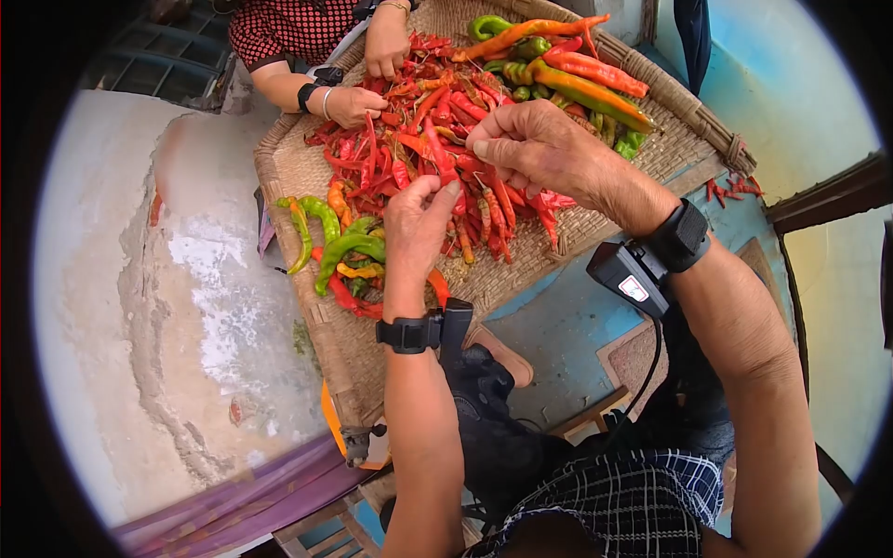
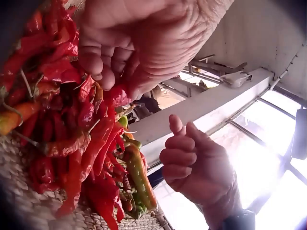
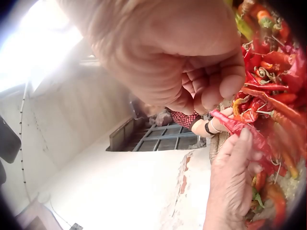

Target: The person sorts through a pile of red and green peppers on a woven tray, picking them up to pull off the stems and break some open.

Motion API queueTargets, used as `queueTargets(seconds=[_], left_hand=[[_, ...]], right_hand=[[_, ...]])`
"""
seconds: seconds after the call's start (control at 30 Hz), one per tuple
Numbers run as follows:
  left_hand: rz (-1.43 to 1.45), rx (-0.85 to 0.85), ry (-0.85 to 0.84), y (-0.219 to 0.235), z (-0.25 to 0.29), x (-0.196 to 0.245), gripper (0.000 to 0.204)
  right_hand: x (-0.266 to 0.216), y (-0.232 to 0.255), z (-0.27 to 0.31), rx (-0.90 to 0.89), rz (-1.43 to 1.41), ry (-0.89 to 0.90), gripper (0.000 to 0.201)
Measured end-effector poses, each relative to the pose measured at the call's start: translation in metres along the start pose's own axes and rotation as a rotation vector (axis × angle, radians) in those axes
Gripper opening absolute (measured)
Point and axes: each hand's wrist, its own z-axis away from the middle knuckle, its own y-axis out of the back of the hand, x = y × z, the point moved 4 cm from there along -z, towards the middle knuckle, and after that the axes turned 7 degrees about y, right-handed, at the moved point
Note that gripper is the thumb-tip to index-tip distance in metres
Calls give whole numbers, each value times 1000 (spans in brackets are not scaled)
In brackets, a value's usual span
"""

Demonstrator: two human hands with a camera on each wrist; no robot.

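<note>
My left hand (image 1: 414,232) holds a wrinkled red chili pepper (image 1: 437,153) between thumb and fingers, over the near part of a pile of red chilies (image 1: 386,153). In the right wrist view the same chili (image 3: 247,135) slants up from the left fingertips toward my other hand. My right hand (image 1: 549,153) hovers over the pile to the right, fingers curled and thumb close to the index finger. Nothing shows between its fingers in the left wrist view, where the hand (image 2: 199,167) appears beyond the pile.
The chilies lie on a woven tray (image 1: 321,321). Green peppers (image 1: 349,251) are at its near left, large orange and green peppers (image 1: 586,88) at its far right. Across it another person's hands (image 1: 353,104) touch the pile. Some red chilies (image 1: 735,189) lie beyond the tray's right edge.
</note>
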Motion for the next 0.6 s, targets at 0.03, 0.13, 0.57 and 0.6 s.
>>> queueTargets(seconds=[0.03,0.13,0.57,0.6], left_hand=[[199,-40,20,4,0,-1,18],[654,317,-124,30,-14,-7,17],[-439,272,-30,8,-12,-32,27],[-205,180,21,10,-10,-31,23]], right_hand=[[1,1,0,-2,-3,0,18],[3,3,0,-19,18,1,17],[-3,2,2,-28,82,37,19],[-3,2,2,-28,97,67,19]])
